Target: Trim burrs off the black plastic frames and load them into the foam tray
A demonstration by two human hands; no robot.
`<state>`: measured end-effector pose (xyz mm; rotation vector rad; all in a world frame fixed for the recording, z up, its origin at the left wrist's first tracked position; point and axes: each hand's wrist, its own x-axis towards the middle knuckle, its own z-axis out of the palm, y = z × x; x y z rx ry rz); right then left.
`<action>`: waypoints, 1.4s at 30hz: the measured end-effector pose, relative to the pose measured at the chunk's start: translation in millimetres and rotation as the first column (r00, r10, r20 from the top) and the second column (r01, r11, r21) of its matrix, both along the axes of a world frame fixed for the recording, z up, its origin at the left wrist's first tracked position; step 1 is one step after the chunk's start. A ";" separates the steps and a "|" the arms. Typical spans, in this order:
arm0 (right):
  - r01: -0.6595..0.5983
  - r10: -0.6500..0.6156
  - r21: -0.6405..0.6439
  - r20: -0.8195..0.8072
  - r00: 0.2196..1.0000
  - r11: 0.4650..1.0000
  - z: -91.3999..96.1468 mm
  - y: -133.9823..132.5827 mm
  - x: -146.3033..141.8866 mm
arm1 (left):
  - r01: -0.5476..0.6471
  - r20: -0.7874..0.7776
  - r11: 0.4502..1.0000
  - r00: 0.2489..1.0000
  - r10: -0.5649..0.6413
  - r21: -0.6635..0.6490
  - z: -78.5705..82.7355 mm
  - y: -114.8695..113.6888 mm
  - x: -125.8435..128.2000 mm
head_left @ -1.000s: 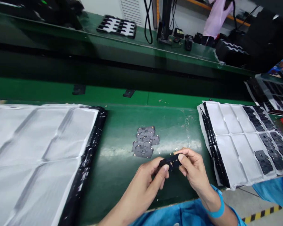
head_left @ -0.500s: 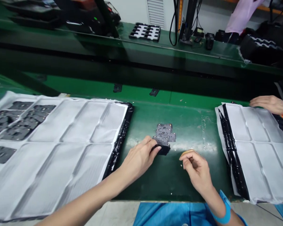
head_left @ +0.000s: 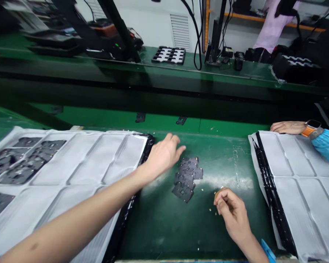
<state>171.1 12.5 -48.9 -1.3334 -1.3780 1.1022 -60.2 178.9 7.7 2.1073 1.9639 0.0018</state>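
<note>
A small heap of flat black parts (head_left: 186, 178) lies fanned out on the green table (head_left: 164, 219). My left hand (head_left: 164, 155) hovers just up and left of the heap with its fingers stretched out and nothing in them. My right hand (head_left: 230, 208) rests on the table to the right of the heap, apart from it. Its fingers are curled into a pinch, and whether they hold anything is too small to make out.
A white compartment tray (head_left: 79, 164) on the left holds several black parts at its far left end. Another white tray (head_left: 301, 171) lies on the right, with a co-worker's hand (head_left: 287, 127) and blue sleeve at its far edge. Dark equipment and cables stand on the back bench.
My left hand set a black part onto the heap, let go and rose up and left. The heap now lies more spread out. My right hand stayed curled.
</note>
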 end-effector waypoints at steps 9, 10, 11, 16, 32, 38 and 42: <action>0.066 -0.064 -0.021 0.087 0.994 0.998 -4.0 -11.6 14.7 | -0.248 0.056 0.965 0.966 0.254 -0.087 -14.8 154.2 26.5; 0.085 -0.082 -0.025 0.085 0.993 0.996 -6.1 -12.7 16.5 | -0.229 0.084 0.968 0.968 0.237 -0.101 -13.8 154.0 27.8; 0.099 -0.097 -0.029 0.082 0.992 0.995 -8.0 -13.1 18.2 | -0.198 0.119 0.974 0.970 0.210 -0.107 -11.4 150.2 29.6; 0.179 -0.178 -0.007 0.037 0.983 0.984 -3.8 -6.9 25.7 | 0.118 0.369 0.983 0.928 -0.059 -0.141 11.7 70.3 47.6; -0.156 0.105 -0.228 -0.221 0.970 0.961 23.4 -33.7 12.8 | 0.212 0.840 0.962 0.541 0.033 -0.174 -13.2 -187.7 50.5; -0.058 0.013 -0.188 -0.232 0.973 0.980 27.3 -27.5 8.2 | 0.236 0.806 0.971 0.565 -0.176 0.047 -16.7 -182.7 53.5; -0.030 -0.007 -0.136 -0.263 0.965 0.990 19.5 -25.5 7.0 | 0.253 0.765 0.959 0.590 -0.259 0.129 -22.1 -178.6 55.1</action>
